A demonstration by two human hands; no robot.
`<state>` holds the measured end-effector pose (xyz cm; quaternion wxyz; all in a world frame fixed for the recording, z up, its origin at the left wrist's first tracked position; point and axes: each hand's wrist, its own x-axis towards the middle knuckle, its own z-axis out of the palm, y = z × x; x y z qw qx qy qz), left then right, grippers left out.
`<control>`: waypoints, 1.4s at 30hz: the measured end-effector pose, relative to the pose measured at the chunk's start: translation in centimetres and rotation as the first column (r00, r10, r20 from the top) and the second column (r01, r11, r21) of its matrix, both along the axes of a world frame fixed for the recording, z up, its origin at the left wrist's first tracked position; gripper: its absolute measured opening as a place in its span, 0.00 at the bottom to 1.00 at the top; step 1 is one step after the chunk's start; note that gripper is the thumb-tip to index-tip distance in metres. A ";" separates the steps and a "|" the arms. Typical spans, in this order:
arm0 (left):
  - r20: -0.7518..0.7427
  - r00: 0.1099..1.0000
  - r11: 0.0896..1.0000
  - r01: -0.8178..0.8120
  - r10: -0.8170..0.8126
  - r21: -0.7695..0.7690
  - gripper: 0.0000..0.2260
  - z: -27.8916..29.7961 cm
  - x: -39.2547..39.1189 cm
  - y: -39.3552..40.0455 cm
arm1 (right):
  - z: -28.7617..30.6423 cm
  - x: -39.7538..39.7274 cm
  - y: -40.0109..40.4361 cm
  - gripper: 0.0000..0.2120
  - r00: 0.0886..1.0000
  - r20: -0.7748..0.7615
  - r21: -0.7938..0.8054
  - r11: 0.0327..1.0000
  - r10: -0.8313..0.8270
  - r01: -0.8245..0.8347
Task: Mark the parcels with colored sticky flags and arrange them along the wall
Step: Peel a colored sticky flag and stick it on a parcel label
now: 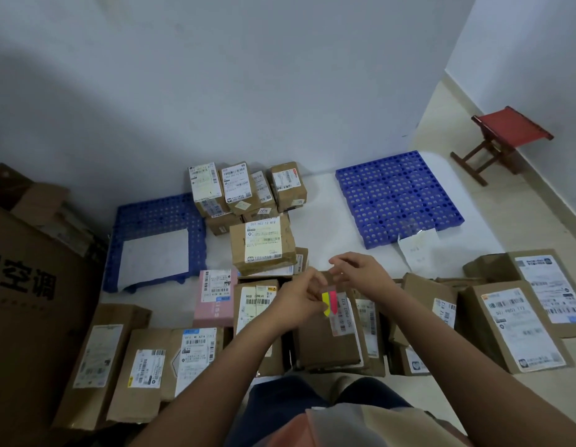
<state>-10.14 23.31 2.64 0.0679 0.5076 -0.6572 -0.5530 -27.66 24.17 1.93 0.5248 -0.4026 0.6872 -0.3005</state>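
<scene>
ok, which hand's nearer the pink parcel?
Left. The left hand, holding the sticky flags, is just right of the pink parcel; the right hand is farther right.

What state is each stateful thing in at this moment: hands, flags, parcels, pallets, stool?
Left hand: pinching the sticky flags.
Sticky flags: yellow and pink, held above a parcel.
Right hand: fingers curled at the flags' top; grip unclear.
Stacked parcels: sealed, against the wall.
Pink parcel: lying flat on the floor.
Left pallet: carrying a white sheet.
Right pallet: flat on the floor.
Red stool: upright.
</scene>
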 end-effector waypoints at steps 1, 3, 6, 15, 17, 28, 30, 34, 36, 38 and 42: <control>-0.076 0.994 0.996 -0.074 0.077 0.045 0.13 0.4 0.2 -0.5 | 0.4 0.2 -0.2 0.09 0.997 0.070 0.000 1.000 -0.010 0.010; -0.184 0.965 0.979 -0.170 0.189 0.115 0.12 1.3 0.7 -1.9 | 1.5 0.9 -0.7 0.11 0.981 0.193 -0.001 1.000 -0.017 0.017; -0.277 0.910 0.947 -0.266 0.308 0.179 0.10 3.0 1.2 -3.6 | 3.0 1.8 -1.8 0.05 0.969 0.248 -0.088 0.996 0.001 0.022; -0.357 0.779 0.856 -0.450 0.516 0.255 0.05 4.6 2.2 -4.9 | 4.7 4.8 -4.6 0.03 0.890 0.412 -0.136 0.953 -0.195 0.272; -0.357 0.785 0.861 -0.441 0.506 0.252 0.04 4.8 2.8 -5.3 | 4.6 5.4 -5.0 0.04 0.893 0.411 -0.133 0.957 -0.183 0.257; -0.327 0.849 0.909 -0.379 0.415 0.171 0.05 4.9 5.4 -6.9 | 4.7 7.3 -6.1 0.03 0.927 0.342 -0.186 0.956 -0.153 0.226; -0.275 0.877 0.917 -0.395 0.395 0.058 0.05 4.7 5.5 -6.9 | 4.8 7.6 -6.1 0.03 0.931 0.331 -0.195 0.955 -0.152 0.225; -0.017 0.978 0.890 -0.196 0.207 -0.412 0.06 5.4 5.9 -7.1 | 4.7 8.0 -6.0 0.02 0.953 0.266 -0.229 0.951 -0.147 0.210; 0.046 0.985 0.838 -0.115 0.164 -0.533 0.06 5.8 5.9 -7.2 | 4.6 8.1 -5.9 0.02 0.962 0.229 -0.261 0.943 -0.145 0.204; 0.042 0.984 0.834 -0.122 0.171 -0.538 0.06 6.0 5.8 -7.3 | 4.5 8.2 -5.9 0.02 0.976 0.167 -0.306 0.934 -0.139 0.185; -0.143 0.925 0.922 -0.369 0.353 -0.113 0.08 6.1 5.4 -7.3 | 4.7 8.3 -5.8 0.02 0.991 0.080 -0.370 0.920 -0.110 0.132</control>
